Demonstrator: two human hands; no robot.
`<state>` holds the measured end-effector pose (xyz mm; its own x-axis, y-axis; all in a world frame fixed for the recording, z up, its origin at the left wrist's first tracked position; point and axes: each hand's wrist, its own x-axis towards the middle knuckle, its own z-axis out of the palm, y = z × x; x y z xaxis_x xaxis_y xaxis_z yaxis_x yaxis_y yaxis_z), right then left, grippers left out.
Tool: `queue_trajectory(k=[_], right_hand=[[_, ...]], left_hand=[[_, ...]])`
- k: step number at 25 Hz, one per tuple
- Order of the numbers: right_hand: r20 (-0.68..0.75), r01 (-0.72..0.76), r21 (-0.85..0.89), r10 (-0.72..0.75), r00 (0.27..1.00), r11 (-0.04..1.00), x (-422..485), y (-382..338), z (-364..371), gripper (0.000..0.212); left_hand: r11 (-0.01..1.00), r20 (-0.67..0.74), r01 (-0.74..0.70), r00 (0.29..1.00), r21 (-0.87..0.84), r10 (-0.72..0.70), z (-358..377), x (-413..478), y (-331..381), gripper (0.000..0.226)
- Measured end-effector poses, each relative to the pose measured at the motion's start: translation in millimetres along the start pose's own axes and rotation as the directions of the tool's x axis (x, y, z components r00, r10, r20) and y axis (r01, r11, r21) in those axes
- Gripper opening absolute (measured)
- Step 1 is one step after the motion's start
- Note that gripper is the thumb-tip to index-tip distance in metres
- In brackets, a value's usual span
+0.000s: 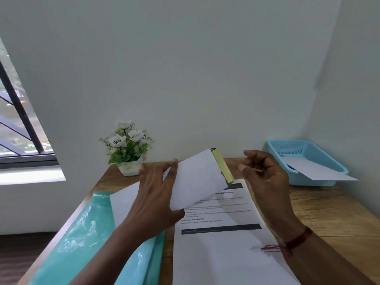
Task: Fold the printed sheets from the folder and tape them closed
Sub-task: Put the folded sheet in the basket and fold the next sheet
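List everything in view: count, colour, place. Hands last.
table: one, brown wood
folded sheet: one, white, yellow strip on right edge, held above table
printed sheet: one, white with black text, on table
folder: one, teal, table's left
plain sheet: one, white, on the folder
flower pot: one, white blooms, table's far edge
basket: one, blue, far right, white sheet inside
window: one, dark bars, left
left hand: one, grips folded sheet
right hand: one, fingers curled, beside the strip

printed sheet [216,249] heading "resealable bags", subheading "GENERALIZATION DIRECTION"
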<state>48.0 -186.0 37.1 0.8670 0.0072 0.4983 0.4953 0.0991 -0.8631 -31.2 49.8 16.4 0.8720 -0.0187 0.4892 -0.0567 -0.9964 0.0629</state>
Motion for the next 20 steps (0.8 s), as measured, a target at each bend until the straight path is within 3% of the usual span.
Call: queue_trajectory(k=[5, 9, 14, 16, 20], right_hand=[[0.246, -0.352, 0.216, 0.298, 0.922, 0.911, 0.3, -7.0, 7.6, 0.053], [0.232, -0.342, 0.266, 0.285, 0.93, 0.901, 5.1, -22.3, 8.3, 0.032], [0.216, -0.287, 0.22, 0.24, 0.946, 0.932, 14.4, -44.6, -4.3, 0.02], [0.214, -0.257, 0.188, 0.215, 0.953, 0.948, 17.4, -50.3, -8.5, 0.02], [0.197, -0.177, 0.151, 0.146, 0.969, 0.973, 22.5, -60.6, -8.7, 0.024]], left_hand=[[0.999, -0.016, 0.02, 1.0, -0.047, -0.021, -22.5, 11.3, 23.1, 0.117], [0.998, -0.008, 0.044, 0.999, -0.046, -0.045, -34.4, 15.1, 49.3, 0.117], [0.968, 0.082, 0.134, 0.989, -0.211, -0.119, -51.6, 19.5, 71.6, 0.121], [0.884, 0.086, 0.197, 0.98, -0.423, -0.177, -60.0, 25.4, 78.7, 0.099], [0.513, 0.087, 0.263, 0.936, -0.817, -0.341, -68.6, 49.5, 80.5, 0.025]])
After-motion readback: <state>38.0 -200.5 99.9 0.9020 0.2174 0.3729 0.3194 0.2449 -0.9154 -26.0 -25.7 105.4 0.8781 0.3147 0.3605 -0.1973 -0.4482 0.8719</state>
